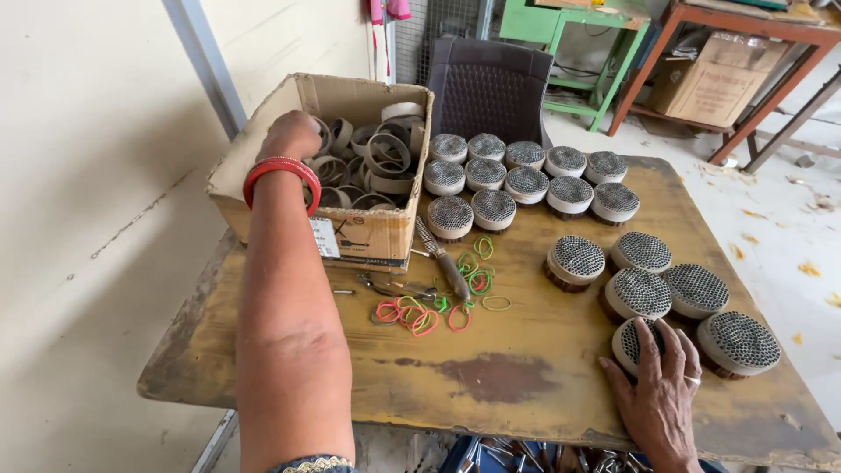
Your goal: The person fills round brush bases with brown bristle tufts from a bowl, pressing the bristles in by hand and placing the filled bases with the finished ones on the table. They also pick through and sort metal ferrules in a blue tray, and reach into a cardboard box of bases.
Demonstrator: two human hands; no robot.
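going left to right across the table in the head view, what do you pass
cardboard box of paper rings with the left hand in it → coloured rubber bands → round bundles, the right hand resting on the nearest one

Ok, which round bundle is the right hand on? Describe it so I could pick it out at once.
Start at the yellow table and find the loose cluster of five round bundles near its right edge. The one under the right hand is the bundle nearest the front edge, the only one partly covered by fingers.
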